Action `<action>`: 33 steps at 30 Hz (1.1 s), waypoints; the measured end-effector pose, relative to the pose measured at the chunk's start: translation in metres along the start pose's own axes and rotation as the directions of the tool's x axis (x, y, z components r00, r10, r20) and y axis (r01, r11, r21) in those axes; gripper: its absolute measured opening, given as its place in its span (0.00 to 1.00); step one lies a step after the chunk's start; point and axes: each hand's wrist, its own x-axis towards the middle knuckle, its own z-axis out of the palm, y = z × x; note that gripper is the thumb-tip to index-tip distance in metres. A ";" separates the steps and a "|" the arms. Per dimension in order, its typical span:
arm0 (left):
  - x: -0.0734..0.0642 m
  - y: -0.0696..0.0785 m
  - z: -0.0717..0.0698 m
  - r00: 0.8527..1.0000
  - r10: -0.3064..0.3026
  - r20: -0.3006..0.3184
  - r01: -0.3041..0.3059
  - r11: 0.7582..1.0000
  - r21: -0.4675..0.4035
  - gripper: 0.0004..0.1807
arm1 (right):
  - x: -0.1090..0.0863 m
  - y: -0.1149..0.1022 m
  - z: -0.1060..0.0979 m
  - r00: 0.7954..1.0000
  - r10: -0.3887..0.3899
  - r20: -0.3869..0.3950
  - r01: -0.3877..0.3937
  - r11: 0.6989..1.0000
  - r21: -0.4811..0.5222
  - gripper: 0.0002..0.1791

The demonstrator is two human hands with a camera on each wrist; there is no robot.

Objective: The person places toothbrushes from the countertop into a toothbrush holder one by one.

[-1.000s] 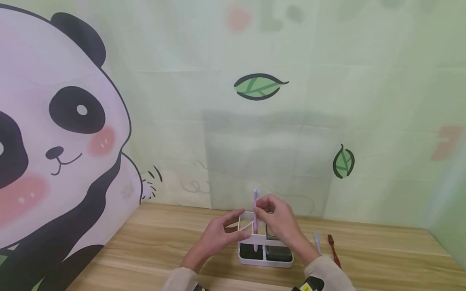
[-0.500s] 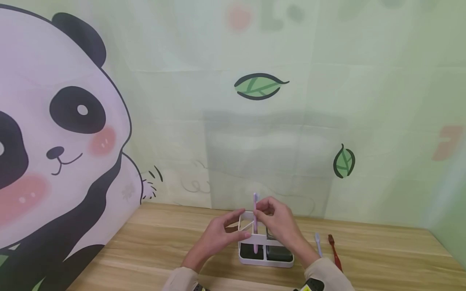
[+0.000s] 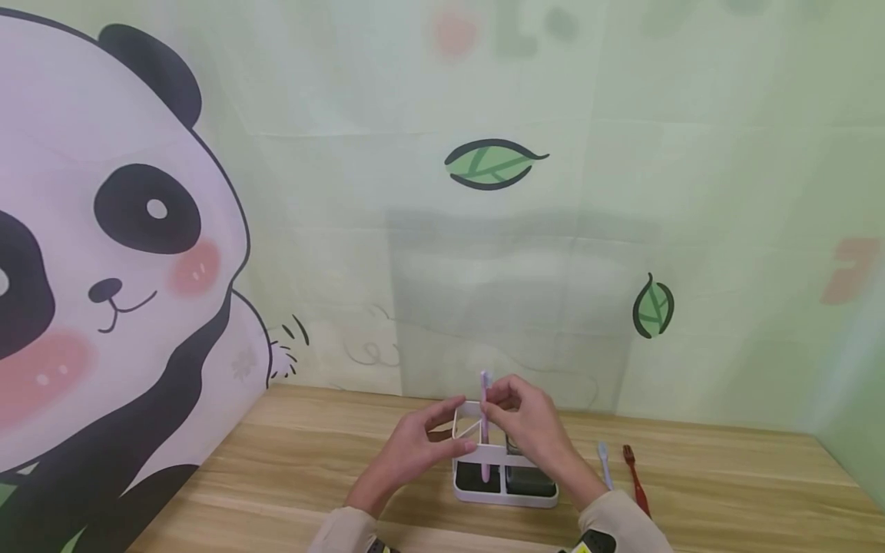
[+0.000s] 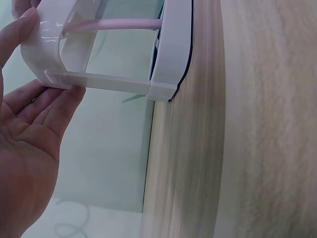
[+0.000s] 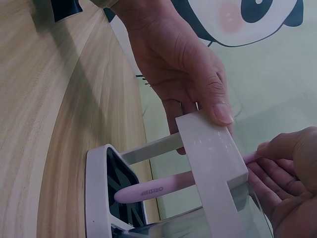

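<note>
A white toothbrush holder with a raised upper frame and a dark-lined base stands on the wooden table. My left hand grips the left side of its upper frame, thumb in front and fingers behind. My right hand pinches a pink toothbrush near its upper end, bristles up. It stands upright through the left opening, and in the right wrist view the rounded end of its handle is down at the base's dark inset. A clear, glass-like container occupies the other compartment, partly hidden.
Right of the holder, a slim light-blue item and a dark red utensil with a fork-like tip lie on the wooden table, partly behind the right forearm. A pale green printed backdrop rises behind the table.
The pink toothbrush has sunk slightly lower into the holder's left opening, with my right hand following it down. My left hand keeps its grip on the frame.
</note>
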 end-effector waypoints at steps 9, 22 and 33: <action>0.001 0.000 0.000 1.000 0.005 0.000 -0.005 1.000 0.009 0.40 | 0.000 0.000 -0.001 1.000 0.000 0.001 0.000 1.000 -0.011 0.07; 0.000 0.000 0.000 1.000 0.001 -0.002 -0.001 1.000 0.020 0.39 | -0.004 -0.005 -0.022 1.000 0.022 -0.001 -0.022 1.000 0.011 0.08; -0.001 0.002 0.000 1.000 -0.003 -0.004 0.003 1.000 0.011 0.40 | -0.012 -0.004 -0.057 0.998 0.030 -0.052 -0.032 0.999 -0.035 0.11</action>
